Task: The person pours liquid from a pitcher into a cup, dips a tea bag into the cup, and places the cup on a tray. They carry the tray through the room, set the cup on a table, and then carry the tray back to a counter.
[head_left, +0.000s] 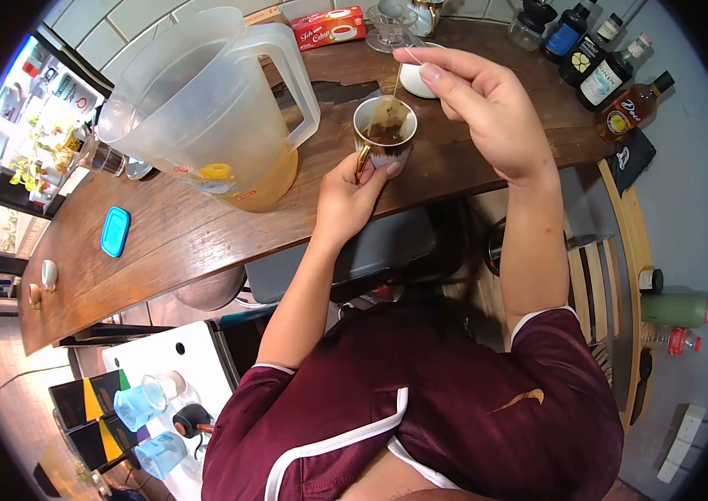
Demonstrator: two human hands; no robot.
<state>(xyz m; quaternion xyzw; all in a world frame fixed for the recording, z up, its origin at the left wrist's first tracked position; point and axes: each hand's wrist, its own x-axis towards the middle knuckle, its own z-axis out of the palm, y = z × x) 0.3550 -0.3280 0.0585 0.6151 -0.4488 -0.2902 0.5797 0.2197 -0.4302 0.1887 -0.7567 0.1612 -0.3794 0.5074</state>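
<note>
A white cup with a gold handle stands near the table's front edge, dark liquid inside. My left hand is wrapped round its lower side and handle. Above and to the right, my right hand pinches the string of a tea bag, which hangs in the mouth of the cup. Just behind the cup, partly hidden by my right hand, is a white dish. To the left stands a large translucent pitcher with some yellowish liquid at its bottom.
A red tea box and a glass dripper stand at the back of the wooden table. Several bottles, one amber, line the back right. A blue lid lies at the left. Below is a dark chair.
</note>
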